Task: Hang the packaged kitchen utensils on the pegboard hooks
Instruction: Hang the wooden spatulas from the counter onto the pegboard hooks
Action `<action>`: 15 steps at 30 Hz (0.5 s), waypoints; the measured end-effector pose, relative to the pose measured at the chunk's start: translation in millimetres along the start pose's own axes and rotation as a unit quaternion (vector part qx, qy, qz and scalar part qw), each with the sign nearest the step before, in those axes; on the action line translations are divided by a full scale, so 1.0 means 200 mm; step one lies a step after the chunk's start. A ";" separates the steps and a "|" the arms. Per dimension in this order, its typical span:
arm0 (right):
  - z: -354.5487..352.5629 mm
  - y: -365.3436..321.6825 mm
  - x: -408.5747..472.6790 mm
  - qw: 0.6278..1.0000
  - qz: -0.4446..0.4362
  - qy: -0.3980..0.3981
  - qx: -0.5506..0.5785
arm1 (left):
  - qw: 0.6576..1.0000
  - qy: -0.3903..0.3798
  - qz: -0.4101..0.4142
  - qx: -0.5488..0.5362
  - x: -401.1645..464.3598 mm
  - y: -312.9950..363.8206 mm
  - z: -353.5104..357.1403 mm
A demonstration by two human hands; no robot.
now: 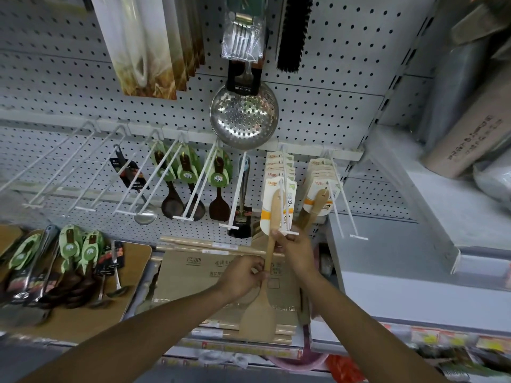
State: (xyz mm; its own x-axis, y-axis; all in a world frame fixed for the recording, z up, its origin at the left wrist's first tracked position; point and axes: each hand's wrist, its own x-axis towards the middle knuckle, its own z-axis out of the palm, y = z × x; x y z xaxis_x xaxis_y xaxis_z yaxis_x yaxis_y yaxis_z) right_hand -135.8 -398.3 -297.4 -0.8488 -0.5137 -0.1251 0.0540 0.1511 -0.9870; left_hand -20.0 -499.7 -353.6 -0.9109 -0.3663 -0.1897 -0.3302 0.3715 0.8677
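A wooden spatula (260, 313) with a white and orange card sleeve (269, 205) hangs at the front end of a white pegboard hook (284, 205). My left hand (243, 276) pinches its handle about midway. My right hand (296, 250) grips the handle just under the card, right at the hook's tip (289, 233). Several identical carded spatulas sit behind it on the same hook. A second hook (338, 189) to the right carries more carded wooden utensils (318, 200).
Dark wooden spoons in green cards (190, 172) hang on hooks to the left, and other hooks (69, 167) further left are bare. A steel skimmer (244, 117) hangs above. More packaged utensils (69, 261) lie on a wooden board at lower left. A cardboard box (199, 283) sits below my hands.
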 end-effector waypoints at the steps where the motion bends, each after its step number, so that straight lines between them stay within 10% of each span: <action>1: 0.00 0.00 0.01 1.000 -0.002 -0.003 -0.006 | 1.000 0.002 -0.002 -0.001 0.01 0.00 0.00; 15: -0.06 0.27 0.19 0.980 0.005 -0.032 -0.195 | 0.992 0.105 0.019 0.061 0.00 -0.02 -0.11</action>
State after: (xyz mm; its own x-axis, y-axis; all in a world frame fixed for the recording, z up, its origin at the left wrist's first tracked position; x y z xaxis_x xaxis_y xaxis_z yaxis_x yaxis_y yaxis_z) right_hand -170.4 -399.4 -354.2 -0.8143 -0.5600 -0.1527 -0.1538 0.4619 -0.8735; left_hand -13.1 -519.9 -347.0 -0.8558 -0.5152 -0.0461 -0.3351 0.4843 0.8082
